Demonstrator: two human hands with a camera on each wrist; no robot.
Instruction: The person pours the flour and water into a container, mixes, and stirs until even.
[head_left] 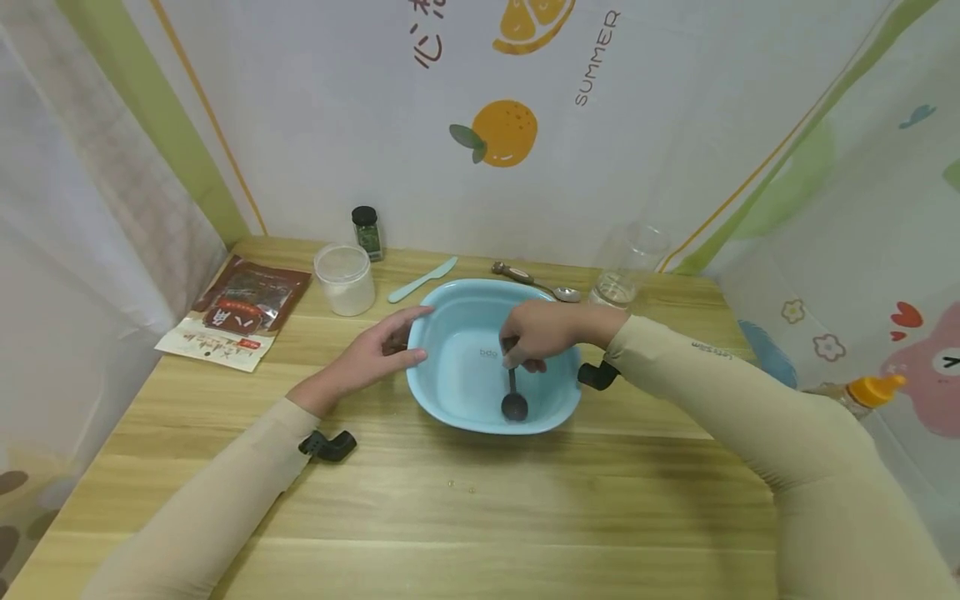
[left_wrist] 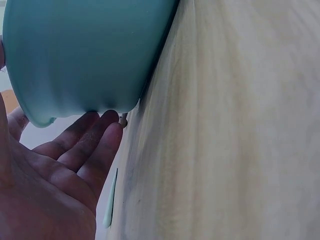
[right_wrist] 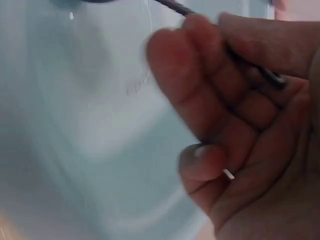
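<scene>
A light blue plastic basin [head_left: 450,392] sits on the wooden table between both hands. At its left rim, my left hand [head_left: 367,354] holds on with the thumb and a finger over the edge; in the left wrist view, other fingers of the hand [left_wrist: 70,165] touch the basin's outer wall [left_wrist: 85,55]. Inside the basin, my right hand [head_left: 546,332] pinches the handle of a small dark spoon [head_left: 514,407]. The spoon's round bowl hangs down near the basin's front side. In the blurred right wrist view, the hand [right_wrist: 225,100] has curled fingers and the thumb against the handle.
Behind the basin lie a pale green spreader knife [head_left: 423,279] and a metal spoon [head_left: 536,282]. A glass jar [head_left: 617,287] stands back right. To the left are a white-filled jar [head_left: 345,282], a black-capped herb bottle [head_left: 367,233] and a brown packet [head_left: 236,312]. Tiny bits lie in front.
</scene>
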